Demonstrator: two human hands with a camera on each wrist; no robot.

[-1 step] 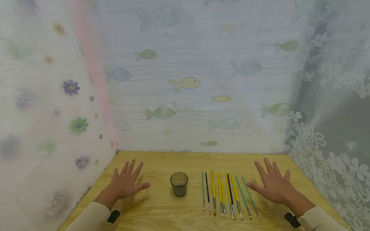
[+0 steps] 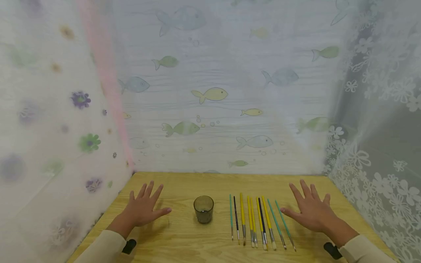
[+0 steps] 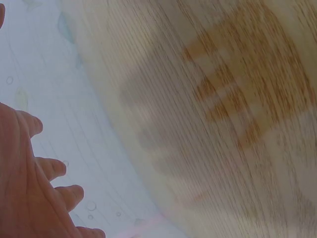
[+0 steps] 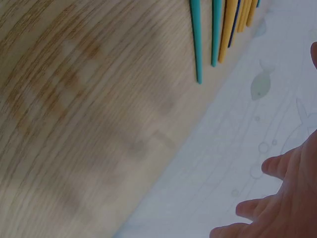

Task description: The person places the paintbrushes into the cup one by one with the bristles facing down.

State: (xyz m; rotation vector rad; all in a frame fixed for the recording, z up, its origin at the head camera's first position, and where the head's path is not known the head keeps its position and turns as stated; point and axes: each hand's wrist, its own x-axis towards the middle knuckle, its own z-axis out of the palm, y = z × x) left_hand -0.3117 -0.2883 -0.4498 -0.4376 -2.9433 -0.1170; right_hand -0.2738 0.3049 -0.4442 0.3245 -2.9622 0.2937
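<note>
My left hand (image 2: 142, 210) is spread with straight fingers over the left part of the wooden table (image 2: 184, 182), holding nothing. To its right stands an upright smoky glass cup (image 2: 204, 210). Right of the cup lies a row of several paintbrushes, bristles toward me: a black brush (image 2: 236, 219), yellow brushes (image 2: 242, 215) and teal brushes (image 2: 285, 224) among them. My right hand (image 2: 314, 212), also spread and holding nothing, is beside the rightmost teal brush, its thumb close to that handle. In the right wrist view the teal handles (image 4: 197, 44) and yellow handles (image 4: 228, 29) show near the table edge.
A pale curtain with fish drawings (image 2: 210, 109) hangs behind the table. Flowered sheets close off the left side (image 2: 65, 128) and the right side (image 2: 378, 146). Black wrist straps (image 2: 129, 247) show below the sleeves. Hand shadows fall on the wood.
</note>
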